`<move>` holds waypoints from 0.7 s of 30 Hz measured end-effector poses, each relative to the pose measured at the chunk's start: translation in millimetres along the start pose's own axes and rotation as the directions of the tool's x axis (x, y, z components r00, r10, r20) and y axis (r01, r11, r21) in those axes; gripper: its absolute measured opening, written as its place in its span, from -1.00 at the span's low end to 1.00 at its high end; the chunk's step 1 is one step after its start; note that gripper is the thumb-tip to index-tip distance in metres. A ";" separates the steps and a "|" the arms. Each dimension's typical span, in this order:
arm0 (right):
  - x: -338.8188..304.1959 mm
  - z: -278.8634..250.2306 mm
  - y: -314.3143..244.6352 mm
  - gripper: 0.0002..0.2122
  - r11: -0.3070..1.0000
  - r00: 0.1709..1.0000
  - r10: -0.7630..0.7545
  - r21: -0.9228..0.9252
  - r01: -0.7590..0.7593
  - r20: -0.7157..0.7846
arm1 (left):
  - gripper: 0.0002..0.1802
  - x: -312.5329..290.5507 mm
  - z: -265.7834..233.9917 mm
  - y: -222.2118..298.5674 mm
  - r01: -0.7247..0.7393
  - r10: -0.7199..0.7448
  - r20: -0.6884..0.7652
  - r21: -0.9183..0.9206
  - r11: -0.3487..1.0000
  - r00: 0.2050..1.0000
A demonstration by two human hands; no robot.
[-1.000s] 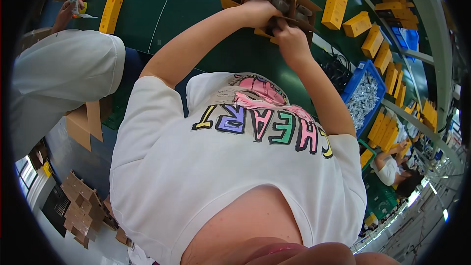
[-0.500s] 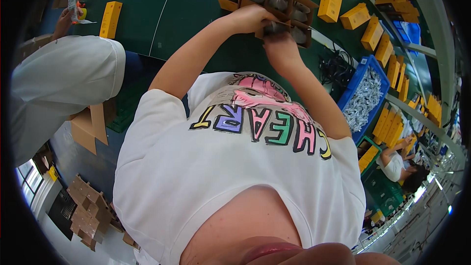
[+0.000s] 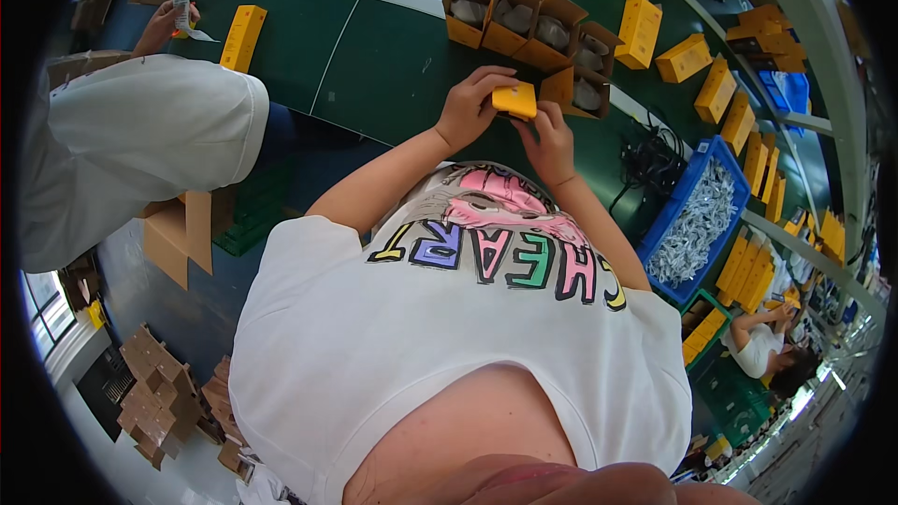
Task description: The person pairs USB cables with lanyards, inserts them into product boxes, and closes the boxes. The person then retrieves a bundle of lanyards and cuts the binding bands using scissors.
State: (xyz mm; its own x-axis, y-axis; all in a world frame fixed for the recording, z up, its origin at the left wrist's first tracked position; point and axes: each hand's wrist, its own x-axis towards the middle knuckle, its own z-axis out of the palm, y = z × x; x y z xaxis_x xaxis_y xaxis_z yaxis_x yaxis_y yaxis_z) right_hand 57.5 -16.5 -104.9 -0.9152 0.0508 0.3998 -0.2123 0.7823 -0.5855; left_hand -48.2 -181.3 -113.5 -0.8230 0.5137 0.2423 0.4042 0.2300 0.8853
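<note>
A small yellow box (image 3: 514, 100) with its top closed is held upright between my two hands, close to my chest at the table edge. My left hand (image 3: 465, 109) wraps it from the left, its fingers along the far side. On the near right side, the fingers of my right hand (image 3: 550, 142) pinch at its corner. Just beyond stand several open cardboard boxes (image 3: 552, 30), yellow outside and brown inside. Their flaps are up, and greyish wrapped items (image 3: 586, 95) show within.
Closed yellow boxes (image 3: 639, 28) lie along the green table (image 3: 393, 56). To the right are black cables (image 3: 652, 157) and a blue bin (image 3: 697, 215) of small silvery packets. At left, a co-worker's hand (image 3: 168, 23) holds a label strip beside a yellow box (image 3: 243, 39).
Both hands have come away from the group of open boxes, drawing one box nearer to me; its top is now closed. The view has shifted slightly.
</note>
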 end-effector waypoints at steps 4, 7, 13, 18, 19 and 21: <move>-3.7 -0.2 -1.9 -0.61 0.991 0.998 0.069 0.113 -0.068 -0.005 | -0.58 -11.1 -14.4 -17.7 -0.208 0.218 0.068 -0.128 0.970 0.974; -3.2 1.6 -1.5 -0.57 0.985 0.994 0.108 0.137 -0.107 -0.003 | -0.55 -9.5 -27.8 3.4 -0.334 0.299 0.178 0.219 0.917 0.937; -4.3 1.4 4.0 -0.53 0.986 0.991 0.132 0.106 -0.131 -0.006 | -0.33 -9.9 -21.6 4.5 -0.409 0.333 0.250 0.386 0.827 0.909; -11.7 9.9 0.9 -0.56 0.984 0.986 0.152 0.101 -0.144 -0.072 | -0.38 -16.1 -12.8 16.2 -0.388 0.315 0.228 0.476 0.789 0.921; -12.2 9.1 1.4 -0.55 0.982 0.983 0.161 0.118 -0.150 -0.092 | -0.38 -17.2 -11.3 17.6 -0.397 0.323 0.233 0.466 0.791 0.917; -13.5 8.6 1.1 -0.55 0.980 0.980 0.171 0.117 -0.159 -0.101 | -0.37 -20.0 -11.6 16.9 -0.409 0.298 0.280 0.590 0.696 0.912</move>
State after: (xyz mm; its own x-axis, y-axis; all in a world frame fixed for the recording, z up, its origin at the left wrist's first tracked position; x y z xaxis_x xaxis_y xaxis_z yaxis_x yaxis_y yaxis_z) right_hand 66.7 -21.7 -117.1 -0.8988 0.2465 0.3626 -0.1024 0.6861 -0.7203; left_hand -29.6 -197.3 -98.8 -0.5185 0.7689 0.3741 0.8534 0.4379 0.2828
